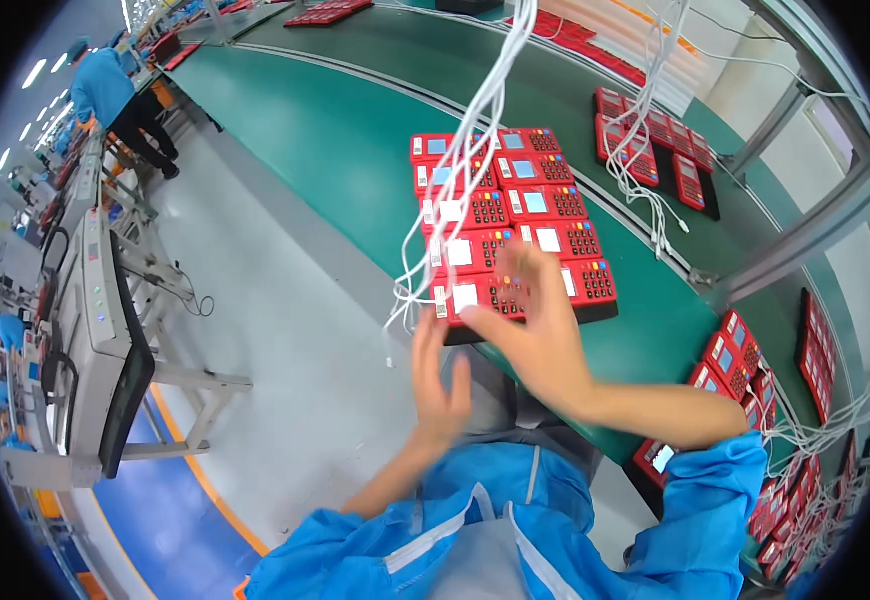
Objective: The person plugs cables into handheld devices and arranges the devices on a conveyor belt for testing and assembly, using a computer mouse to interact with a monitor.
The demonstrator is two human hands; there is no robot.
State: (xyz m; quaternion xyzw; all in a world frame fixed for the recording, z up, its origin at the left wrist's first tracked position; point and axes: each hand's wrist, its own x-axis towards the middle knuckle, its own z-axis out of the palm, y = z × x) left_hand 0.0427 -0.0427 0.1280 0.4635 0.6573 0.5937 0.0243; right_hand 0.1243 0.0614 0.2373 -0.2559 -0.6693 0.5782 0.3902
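Note:
Red keypad terminals with small lit screens lie in two columns on a black tray (595, 313) in front of me. My right hand (545, 335) is over the nearest row, its thumb and curved fingers apart with nothing seen between them. It partly covers the near-left terminal (464, 296) and the near-right terminal (591, 280). At the tray's near left corner is my left hand (439, 390), fingers stretched out, close to the near-left terminal's edge; whether it touches is unclear. A bundle of white cables (500, 80) hangs down across the left column, its loose ends beside the tray.
The tray sits on a green conveyor belt (305, 120). More red terminals (625, 150) and cables lie on the far line, others (727, 355) to my right. A metal post (805, 240) stands at right. Machines line the left aisle, where a person in blue (105, 90) stands.

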